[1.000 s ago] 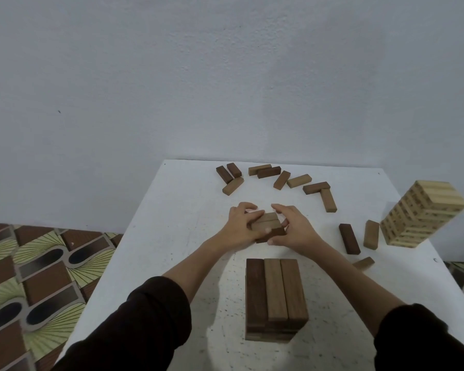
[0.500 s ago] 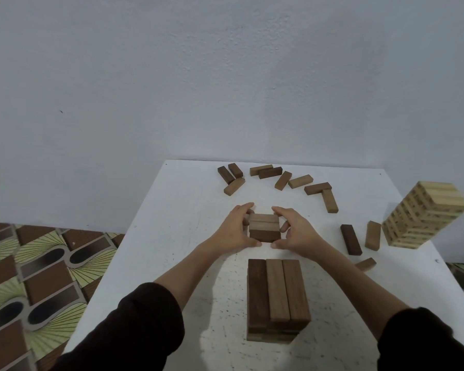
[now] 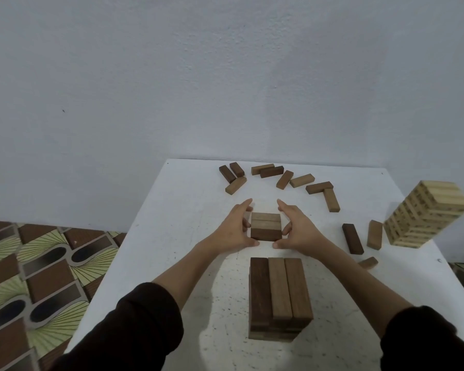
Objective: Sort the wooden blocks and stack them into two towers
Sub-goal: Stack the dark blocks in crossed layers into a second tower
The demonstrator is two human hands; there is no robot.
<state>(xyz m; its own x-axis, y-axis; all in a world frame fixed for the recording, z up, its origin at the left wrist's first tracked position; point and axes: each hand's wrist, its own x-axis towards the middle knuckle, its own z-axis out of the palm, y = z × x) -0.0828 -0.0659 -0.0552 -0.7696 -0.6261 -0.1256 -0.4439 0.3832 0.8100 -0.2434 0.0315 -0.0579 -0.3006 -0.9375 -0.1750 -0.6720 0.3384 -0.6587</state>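
Observation:
Three brown blocks [image 3: 266,226] lie side by side as a square set on the white table [image 3: 172,236]. My left hand [image 3: 232,230] is against the set's left ends and my right hand [image 3: 299,230] against its right ends. Both index fingers are stretched forward and both thumbs lie at the near corners. Just in front of me stands the dark-wood tower [image 3: 279,298], topped by three blocks running away from me. The pale-wood tower [image 3: 426,215] stands near the table's right edge.
Several loose brown blocks [image 3: 279,176] are scattered along the table's far side. Three more loose blocks [image 3: 352,238] lie between my right hand and the pale tower. A wall rises behind the table, and patterned floor [image 3: 38,277] shows on the left.
The three blocks, jumbled and gripped between my hands a second ago, now lie squared up flat on the table. My fingers have straightened out along their ends.

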